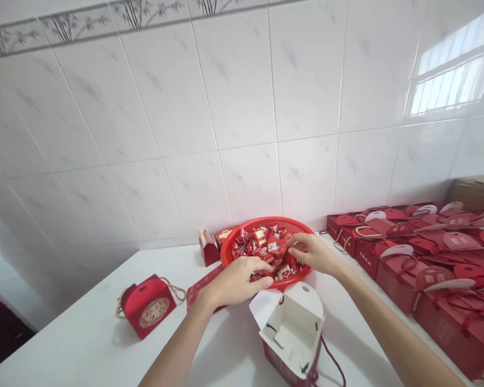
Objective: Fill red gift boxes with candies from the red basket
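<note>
A red plastic basket point(226, 252) stands against the wall, heaped with red-wrapped candies point(262, 244). My left hand point(240, 277) reaches over its front rim, thumb and fingers apart near the candies. From the right, my right hand point(314, 253) dips among the candies with its fingers curved and parted; its fingertips touch the wrappers. I see no candy clearly gripped in either hand. In front of the basket, between my forearms, is an open gift box point(292, 344) with a white inside, raised flaps and a dark red cord.
Many closed red gift boxes point(407, 274) stand in rows on the right. A red box with rope handles point(153, 306) sits at the left. A small box point(208, 246) and a flat red box point(201, 282) lie beside the basket. Behind is a tiled wall point(246, 177).
</note>
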{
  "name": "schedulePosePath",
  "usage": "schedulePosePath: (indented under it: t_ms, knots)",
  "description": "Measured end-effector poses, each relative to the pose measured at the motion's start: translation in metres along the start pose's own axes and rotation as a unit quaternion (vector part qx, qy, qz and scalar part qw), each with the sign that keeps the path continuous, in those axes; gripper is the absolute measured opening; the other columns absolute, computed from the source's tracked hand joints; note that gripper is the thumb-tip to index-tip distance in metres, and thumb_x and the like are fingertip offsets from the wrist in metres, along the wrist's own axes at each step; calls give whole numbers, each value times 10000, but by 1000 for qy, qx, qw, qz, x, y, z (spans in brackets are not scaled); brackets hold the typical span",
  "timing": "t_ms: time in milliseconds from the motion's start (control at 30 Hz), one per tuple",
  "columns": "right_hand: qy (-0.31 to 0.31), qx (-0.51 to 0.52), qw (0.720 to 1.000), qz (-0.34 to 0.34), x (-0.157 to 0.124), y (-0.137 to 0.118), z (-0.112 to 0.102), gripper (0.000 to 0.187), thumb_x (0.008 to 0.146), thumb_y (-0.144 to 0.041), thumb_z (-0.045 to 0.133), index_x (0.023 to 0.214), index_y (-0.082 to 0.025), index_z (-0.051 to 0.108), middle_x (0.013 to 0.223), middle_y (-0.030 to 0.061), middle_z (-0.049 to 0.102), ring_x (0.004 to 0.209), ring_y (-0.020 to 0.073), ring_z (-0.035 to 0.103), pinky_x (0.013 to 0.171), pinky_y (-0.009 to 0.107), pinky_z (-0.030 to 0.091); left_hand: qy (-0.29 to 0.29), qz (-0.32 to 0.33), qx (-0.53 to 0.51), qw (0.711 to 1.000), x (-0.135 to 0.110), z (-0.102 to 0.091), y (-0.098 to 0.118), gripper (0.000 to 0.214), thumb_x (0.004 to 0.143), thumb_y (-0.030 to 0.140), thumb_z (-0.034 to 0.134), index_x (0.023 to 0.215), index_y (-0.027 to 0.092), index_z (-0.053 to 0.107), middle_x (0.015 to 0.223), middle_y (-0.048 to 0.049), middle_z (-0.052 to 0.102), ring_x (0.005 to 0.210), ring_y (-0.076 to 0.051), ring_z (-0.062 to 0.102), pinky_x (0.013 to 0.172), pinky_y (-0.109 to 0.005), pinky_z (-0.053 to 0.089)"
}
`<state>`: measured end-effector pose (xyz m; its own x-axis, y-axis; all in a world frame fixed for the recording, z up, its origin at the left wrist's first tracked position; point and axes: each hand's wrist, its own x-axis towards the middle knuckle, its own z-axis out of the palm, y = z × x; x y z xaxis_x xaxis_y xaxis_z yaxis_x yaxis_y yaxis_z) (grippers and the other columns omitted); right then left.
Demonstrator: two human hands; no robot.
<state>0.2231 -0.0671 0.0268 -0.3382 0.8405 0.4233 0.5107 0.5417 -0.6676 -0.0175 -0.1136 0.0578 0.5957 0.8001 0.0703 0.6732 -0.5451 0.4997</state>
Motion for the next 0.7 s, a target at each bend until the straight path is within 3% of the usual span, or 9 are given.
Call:
schedulePosePath:
  t_ms: [67, 133, 233, 333, 500, 567, 700]
  knots:
    - [12, 9, 999, 45, 18, 19, 15, 125, 812, -188, 546, 818, -174, 669, 877, 45, 723, 777, 180, 658, 738, 292, 497, -56, -5, 19, 998, 25, 4, -13, 342, 907, 357, 508, 1110, 218, 746, 1134, -48, 738, 1007, -228, 670, 860, -287, 479]
    - [11, -6, 996, 86, 29, 32, 26, 104, 795, -176, 564, 792, -170, 668, 894, 53, 725, 829, 192, 657, 780, 303, 487, -155, -49, 55, 985, 49, 9, -23, 354, 900, 357, 475, 1078, 245, 760, 1074, -35, 756, 948, -240, 687, 821, -307, 489]
    - [-13, -41, 991, 126, 33, 39, 31, 107, 803, -208, 590, 853, -176, 679, 989, 64, 727, 932, 216, 656, 791, 305, 470, -244, -80, 113, 960, 80, 19, -32, 469, 815, 354, 577, 1273, 292, 657, 1276, -43, 684, 1104, -297, 650, 878, -359, 497]
    - [-40, -98, 983, 150, 30, 37, 30, 160, 810, -248, 611, 944, -192, 680, 1051, 63, 721, 971, 232, 655, 771, 303, 449, -286, -85, 180, 937, 101, 28, -33, 740, 671, 323, 708, 1389, 233, 549, 1402, -128, 587, 1209, -367, 591, 932, -427, 501]
    - [-70, -142, 977, 141, 27, 32, 26, 213, 824, -264, 609, 1016, -202, 679, 1106, 60, 717, 1015, 233, 651, 758, 295, 414, -270, -80, 196, 939, 119, 40, -43, 987, 513, 335, 804, 1437, 238, 471, 1583, -152, 359, 1351, -393, 465, 1035, -448, 457]
    - [-79, -156, 976, 133, 27, 30, 26, 217, 833, -263, 594, 1022, -198, 678, 1106, 66, 717, 1023, 238, 648, 734, 292, 399, -245, -68, 169, 952, 120, 46, -52, 889, 510, 343, 801, 1357, 232, 554, 1502, -163, 476, 1256, -398, 553, 965, -445, 497]
    - [-80, -165, 975, 122, 25, 29, 26, 189, 841, -281, 574, 976, -193, 673, 1031, 61, 720, 948, 231, 650, 674, 286, 368, -170, -39, 96, 980, 119, 54, -68, 574, 549, 350, 762, 1105, 222, 696, 1065, -141, 734, 903, -356, 692, 727, -394, 536]
